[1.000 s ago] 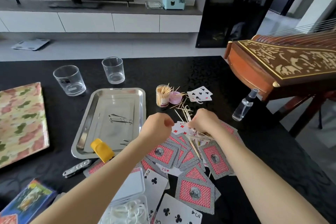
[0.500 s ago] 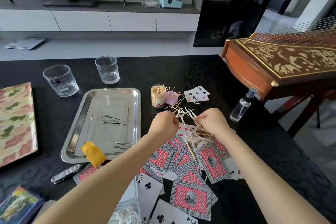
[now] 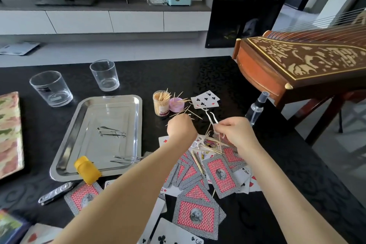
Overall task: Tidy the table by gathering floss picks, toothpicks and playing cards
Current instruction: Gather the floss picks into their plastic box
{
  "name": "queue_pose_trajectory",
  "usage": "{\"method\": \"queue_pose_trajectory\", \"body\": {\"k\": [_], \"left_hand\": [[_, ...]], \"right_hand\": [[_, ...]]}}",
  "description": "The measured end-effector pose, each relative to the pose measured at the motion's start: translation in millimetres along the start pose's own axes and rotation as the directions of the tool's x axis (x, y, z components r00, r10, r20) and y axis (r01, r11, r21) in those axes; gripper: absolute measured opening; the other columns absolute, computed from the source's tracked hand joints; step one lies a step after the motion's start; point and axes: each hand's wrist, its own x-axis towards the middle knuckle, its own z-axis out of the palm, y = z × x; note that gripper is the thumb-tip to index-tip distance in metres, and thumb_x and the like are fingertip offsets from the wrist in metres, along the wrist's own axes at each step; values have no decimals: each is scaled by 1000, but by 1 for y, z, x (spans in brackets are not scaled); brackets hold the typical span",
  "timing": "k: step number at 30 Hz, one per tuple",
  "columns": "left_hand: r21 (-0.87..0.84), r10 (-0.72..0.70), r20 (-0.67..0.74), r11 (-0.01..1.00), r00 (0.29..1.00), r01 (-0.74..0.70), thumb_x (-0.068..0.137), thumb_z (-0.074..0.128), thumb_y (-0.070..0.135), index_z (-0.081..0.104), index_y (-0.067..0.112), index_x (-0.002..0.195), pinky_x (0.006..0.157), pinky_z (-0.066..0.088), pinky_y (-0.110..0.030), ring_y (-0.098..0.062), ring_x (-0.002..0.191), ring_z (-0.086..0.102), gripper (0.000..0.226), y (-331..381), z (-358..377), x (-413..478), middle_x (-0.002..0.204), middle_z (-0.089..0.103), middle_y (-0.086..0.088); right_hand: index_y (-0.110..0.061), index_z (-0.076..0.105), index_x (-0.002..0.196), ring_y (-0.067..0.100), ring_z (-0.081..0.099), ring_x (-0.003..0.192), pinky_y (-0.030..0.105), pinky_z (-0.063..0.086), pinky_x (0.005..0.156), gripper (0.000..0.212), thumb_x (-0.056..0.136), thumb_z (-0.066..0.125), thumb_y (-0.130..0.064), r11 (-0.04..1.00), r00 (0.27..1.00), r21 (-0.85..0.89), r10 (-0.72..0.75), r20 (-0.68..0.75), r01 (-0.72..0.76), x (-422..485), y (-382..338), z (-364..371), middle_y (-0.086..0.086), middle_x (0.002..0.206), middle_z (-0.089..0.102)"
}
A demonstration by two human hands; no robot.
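At the centre of the frame, my right hand [image 3: 235, 132] pinches a few white floss picks [image 3: 212, 120], lifted above the desk [image 3: 168, 73] with their heads pointing up. Just to its left, my left hand [image 3: 182, 130] is curled into a fist; I cannot tell whether it holds anything. Below both hands, playing cards [image 3: 218, 174] lie scattered, mostly face down. Higher up, loose toothpicks [image 3: 179, 113] lie beside an upright toothpick jar [image 3: 160, 103].

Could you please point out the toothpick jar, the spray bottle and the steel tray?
toothpick jar [image 3: 160, 103], head view, clear side above the label.
spray bottle [image 3: 254, 112], head view, clear body below the nozzle.
steel tray [image 3: 111, 113], head view, bare floor near its far rim.
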Motion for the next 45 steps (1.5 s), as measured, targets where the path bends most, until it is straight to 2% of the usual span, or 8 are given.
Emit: {"method": "queue_pose_trajectory", "body": {"k": [5,10,14,18,22,30,39,45], "left_hand": [[193,-34,97,981,995,15,90,52,5,55,5,120,73,43,-28,-28,109,58,30,13,-5,7,117,60,-10],[190,-40,113,982,993,18,89,57,12,58,6,114,71,47,-27,-25,102,62,26,10,-7,6,110,63,-8],[114,13,131,993,991,-28,92,56,17,59,4,107,78,52,-29,-23,91,62,21,1,-23,0,95,63,-9],[-226,-17,186,972,982,59,86,63,16,61,2,94,59,45,-22,-16,69,54,16,-18,-50,-19,75,57,-6],[-442,72,288,895,955,66,82,66,8,67,10,86,64,50,-18,-10,68,60,5,-59,-90,-82,80,68,-4],[-253,163,364,965,917,-71,79,70,9,68,29,68,65,45,-7,9,64,61,23,-161,-95,-191,69,68,15],[-88,180,184,982,966,-166,87,64,22,73,21,99,70,41,-11,-8,84,62,15,-169,-66,-224,99,69,9],[-201,82,62,977,995,-68,85,63,11,73,16,87,61,42,-12,-1,63,54,11,-187,-84,-224,76,62,10]], "right_hand": [[-9,75,77,27,66,70,37,53,69,12,84,66,-16,966,986,-196,-165,30,167,-9,-3,-8,10,72,71],[-9,73,95,15,67,75,32,56,72,14,84,66,-16,991,991,15,-131,-3,131,-11,-1,-9,2,79,71],[-10,71,100,13,67,79,28,57,74,17,86,66,-19,986,997,158,-62,39,55,-13,1,-5,2,83,71],[-12,71,99,13,64,76,25,54,70,19,85,68,-25,974,1000,227,13,27,-18,-30,-10,-3,1,82,70],[-19,73,88,6,60,63,12,46,53,10,83,69,-27,988,974,150,-12,224,-22,-73,-29,5,-9,70,68],[-17,72,88,1,59,69,14,44,66,6,82,71,-18,993,847,62,-115,519,96,-142,-44,54,-6,77,69],[-13,67,114,7,60,97,8,41,74,25,91,58,-11,903,813,-197,-227,536,382,-182,-38,89,-1,116,67],[-13,71,105,4,58,85,8,44,70,22,89,57,-8,842,767,-235,-281,577,486,-199,-43,103,-2,107,70]]}}
